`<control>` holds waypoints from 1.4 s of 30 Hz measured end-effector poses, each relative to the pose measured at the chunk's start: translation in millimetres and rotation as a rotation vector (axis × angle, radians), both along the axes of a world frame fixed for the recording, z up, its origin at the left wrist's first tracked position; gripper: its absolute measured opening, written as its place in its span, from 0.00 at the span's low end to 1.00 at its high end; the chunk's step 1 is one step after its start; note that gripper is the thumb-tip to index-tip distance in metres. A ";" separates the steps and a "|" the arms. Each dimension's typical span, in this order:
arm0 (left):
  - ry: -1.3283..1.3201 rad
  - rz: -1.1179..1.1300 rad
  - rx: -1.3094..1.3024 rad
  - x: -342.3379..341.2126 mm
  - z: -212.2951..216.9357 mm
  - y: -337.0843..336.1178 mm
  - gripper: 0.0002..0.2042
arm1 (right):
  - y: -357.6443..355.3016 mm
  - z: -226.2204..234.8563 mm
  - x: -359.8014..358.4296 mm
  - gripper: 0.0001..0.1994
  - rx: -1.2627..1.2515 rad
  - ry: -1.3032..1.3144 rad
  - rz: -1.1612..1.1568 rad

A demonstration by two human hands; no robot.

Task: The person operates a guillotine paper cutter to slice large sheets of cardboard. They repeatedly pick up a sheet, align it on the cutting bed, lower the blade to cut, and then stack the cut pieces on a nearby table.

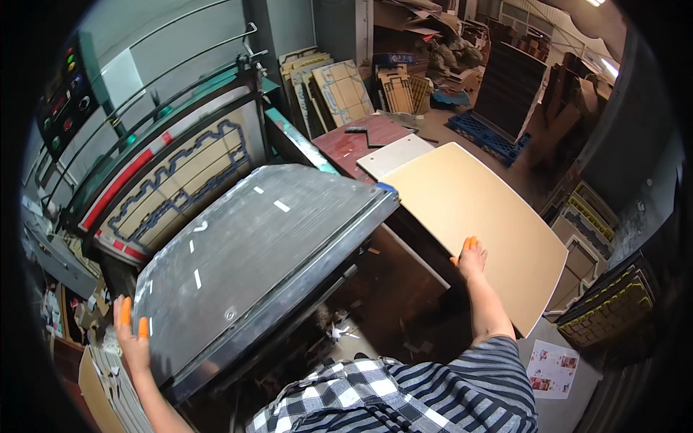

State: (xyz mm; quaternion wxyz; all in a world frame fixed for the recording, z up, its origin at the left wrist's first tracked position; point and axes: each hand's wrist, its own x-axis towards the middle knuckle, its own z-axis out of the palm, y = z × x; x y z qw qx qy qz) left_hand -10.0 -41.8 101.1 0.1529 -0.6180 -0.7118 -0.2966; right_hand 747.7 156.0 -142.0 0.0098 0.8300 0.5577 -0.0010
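My left hand (pixel 133 339) is raised beside the left edge of a dark metal press plate (pixel 245 238), its fingers apart and nothing visible in it. Orange finger covers sit on some of its fingertips. The plate is tilted and scuffed, with several short white strips stuck on it. My right hand (pixel 471 258) rests, fingers outstretched, near the left edge of a large tan board sheet (pixel 498 216); it wears orange finger covers too. Behind the plate, the press's upright face holds a cutting die (pixel 180 180) edged with dark blue pads. Whether sheets lie beneath the tan board, I cannot tell.
A control panel (pixel 68 105) with buttons is at the far left. Several cutting dies (pixel 343 92) lean against the back wall, more (pixel 610 303) at the right. A dark stack (pixel 505 90) stands on a blue pallet (pixel 487 136). Cut sheets (pixel 108 382) are piled lower left.
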 end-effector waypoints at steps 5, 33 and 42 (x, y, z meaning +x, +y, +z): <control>0.096 -0.176 -0.119 97.1 17.1 54.7 0.22 | -7.6 85.5 4.5 0.28 -0.041 0.050 0.143; -0.138 0.251 -0.727 48.6 -89.8 -20.8 0.35 | 8.8 175.9 -437.9 0.32 -0.221 0.102 1.678; -0.213 0.279 -0.923 -2.3 -88.9 12.2 0.36 | 24.3 143.7 -492.2 0.38 -0.291 0.136 1.453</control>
